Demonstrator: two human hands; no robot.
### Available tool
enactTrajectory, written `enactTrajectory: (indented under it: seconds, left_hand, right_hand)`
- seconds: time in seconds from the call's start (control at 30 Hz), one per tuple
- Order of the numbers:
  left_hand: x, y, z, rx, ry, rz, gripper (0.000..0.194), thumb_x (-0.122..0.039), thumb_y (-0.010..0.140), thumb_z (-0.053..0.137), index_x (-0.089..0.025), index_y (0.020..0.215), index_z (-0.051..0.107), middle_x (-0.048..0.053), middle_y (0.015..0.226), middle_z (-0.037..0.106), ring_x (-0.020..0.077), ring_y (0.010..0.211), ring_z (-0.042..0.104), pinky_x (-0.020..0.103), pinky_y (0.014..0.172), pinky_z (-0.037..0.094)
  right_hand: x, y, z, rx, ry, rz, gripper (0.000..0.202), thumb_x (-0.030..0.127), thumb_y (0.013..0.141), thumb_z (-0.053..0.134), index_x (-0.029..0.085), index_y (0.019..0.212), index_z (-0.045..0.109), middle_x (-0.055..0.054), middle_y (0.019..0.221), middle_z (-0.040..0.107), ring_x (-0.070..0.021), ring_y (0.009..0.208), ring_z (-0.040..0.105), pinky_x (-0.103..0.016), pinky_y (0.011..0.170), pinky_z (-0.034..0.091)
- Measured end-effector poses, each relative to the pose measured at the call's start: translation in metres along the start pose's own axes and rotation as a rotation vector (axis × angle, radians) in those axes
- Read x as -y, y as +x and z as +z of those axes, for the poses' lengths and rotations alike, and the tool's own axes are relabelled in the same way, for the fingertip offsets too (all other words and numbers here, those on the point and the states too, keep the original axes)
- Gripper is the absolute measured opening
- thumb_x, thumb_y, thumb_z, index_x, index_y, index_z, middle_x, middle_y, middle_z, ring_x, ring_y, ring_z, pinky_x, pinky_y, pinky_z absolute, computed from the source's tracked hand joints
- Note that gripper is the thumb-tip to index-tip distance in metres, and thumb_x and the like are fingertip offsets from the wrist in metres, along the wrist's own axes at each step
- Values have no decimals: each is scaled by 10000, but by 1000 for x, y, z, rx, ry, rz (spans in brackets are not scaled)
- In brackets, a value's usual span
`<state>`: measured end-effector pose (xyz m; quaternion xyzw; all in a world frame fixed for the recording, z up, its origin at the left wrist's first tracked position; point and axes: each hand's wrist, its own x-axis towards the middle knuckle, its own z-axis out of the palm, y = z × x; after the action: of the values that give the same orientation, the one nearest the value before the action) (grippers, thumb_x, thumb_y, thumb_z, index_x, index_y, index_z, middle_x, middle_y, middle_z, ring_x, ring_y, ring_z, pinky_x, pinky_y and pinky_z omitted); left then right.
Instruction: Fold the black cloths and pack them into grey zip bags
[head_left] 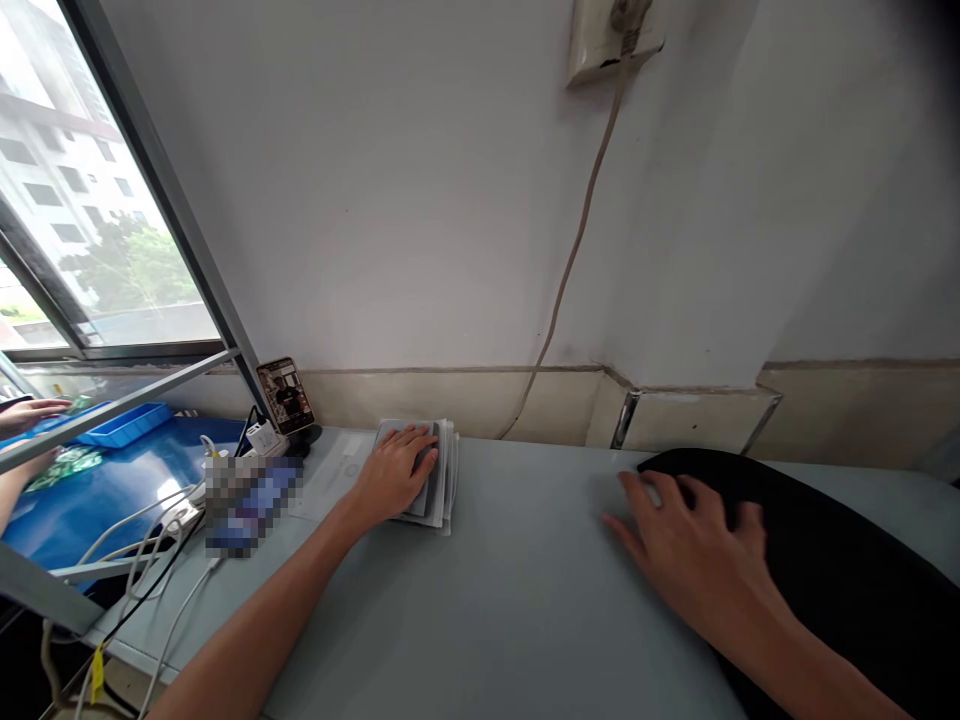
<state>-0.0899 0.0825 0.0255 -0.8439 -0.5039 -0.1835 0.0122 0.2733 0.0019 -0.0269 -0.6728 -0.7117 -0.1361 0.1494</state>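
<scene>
My left hand (391,474) lies on top of a small stack of flat grey and whitish sheets or packets (448,480) near the wall, its fingers stretched out over a darker grey flat piece (429,492). What the stack is made of is hard to make out under the hand. Over on the right, my right hand (697,545) hovers at or just above the left edge of a large black sheet-like thing with a curved edge (847,570). Its fingers are spread, with nothing between them. Whether it touches the black surface cannot be told.
Left of the stack are a printed paper (334,468), a propped phone (286,395), a blurred-out device (255,505) and white cables (176,620). A metal frame (127,405) separates a blue table (120,480), where another person's hand (34,415) shows. A cord (577,235) hangs down the wall.
</scene>
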Motion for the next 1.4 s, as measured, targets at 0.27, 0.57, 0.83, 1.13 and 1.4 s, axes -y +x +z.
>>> enactTrajectory:
  seconds: [0.27,0.57,0.83,1.13,1.4]
  left_hand:
    - [-15,-3,-10,-113,-7,45,414,-384,1107,313,-252,1166,701,41,1145,773,253,1056,712,419,1032,512]
    - [-42,-13,-12,-263,-27,235,334,-265,1092,360,-225,1100,691,51,1102,785,225,1002,726,461,1106,451]
    - [-100,-40,4,25,-271,685,303,-351,1082,467,-195,1252,663,72,1288,736,202,1142,703,330,1019,519]
    - [-103,-44,23,221,-246,669,462,-522,1062,489,-285,1446,589,35,1525,579,273,1490,435,463,1247,334]
    - [-107,-48,41,26,43,363,388,-371,1066,511,-55,1238,658,217,1504,554,374,1443,481,509,1154,475]
  right_hand:
    - [-39,3,29,300,-53,333,807,638,1018,184,120,1591,418,-282,1606,421,-608,1350,439,-865,852,426]
    - [-43,9,36,294,-15,298,868,723,984,164,174,1597,439,-194,1623,461,-538,1367,488,-711,908,509]
    - [-5,-1,-1,333,55,92,788,657,1008,292,121,1530,540,-213,1537,565,-490,1294,565,-628,971,515]
    - [4,3,-28,449,633,-113,530,476,1063,356,251,1473,606,-55,1578,551,-300,1490,429,-544,1253,299]
    - [-14,9,-1,233,493,-90,489,498,1013,441,249,1379,650,-92,1510,597,-359,1422,476,-552,1173,404]
